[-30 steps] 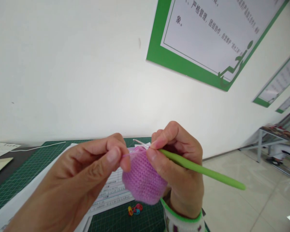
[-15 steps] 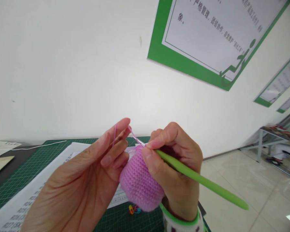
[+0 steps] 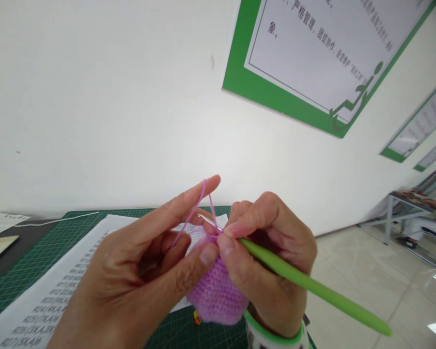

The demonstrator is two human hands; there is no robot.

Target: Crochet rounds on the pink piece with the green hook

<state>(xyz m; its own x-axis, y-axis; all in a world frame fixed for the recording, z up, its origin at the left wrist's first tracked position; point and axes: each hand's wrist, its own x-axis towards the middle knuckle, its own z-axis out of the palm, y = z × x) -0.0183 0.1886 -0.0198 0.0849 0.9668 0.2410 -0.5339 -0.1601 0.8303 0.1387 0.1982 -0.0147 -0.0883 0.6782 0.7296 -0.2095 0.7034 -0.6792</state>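
Note:
A pink crocheted piece (image 3: pixel 220 295) with a rounded lower end hangs between my two hands. My left hand (image 3: pixel 141 261) presses its thumb on the top edge of the piece, and its raised index finger carries a strand of pink yarn (image 3: pixel 212 208). My right hand (image 3: pixel 272 261) pinches a crochet hook (image 3: pixel 319 291) with a thick green handle. The hook's silver tip points up and left beside the yarn, just above the piece's top edge. Fingers of the left hand behind the piece are partly hidden.
Printed sheets (image 3: pixel 76 271) lie on a green cutting mat (image 3: pixel 32 271). A small yellow and red stitch marker (image 3: pixel 197 317) rests below the piece. A white wall (image 3: pixel 112 97) with green-framed posters (image 3: pixel 287 102) rises behind. A metal-legged table (image 3: pixel 388 218) stands far right.
My left thumb has come down onto the top of the crocheted piece, and the index finger has shifted right, lifting the yarn into a peak. My right hand and hook moved slightly right and down.

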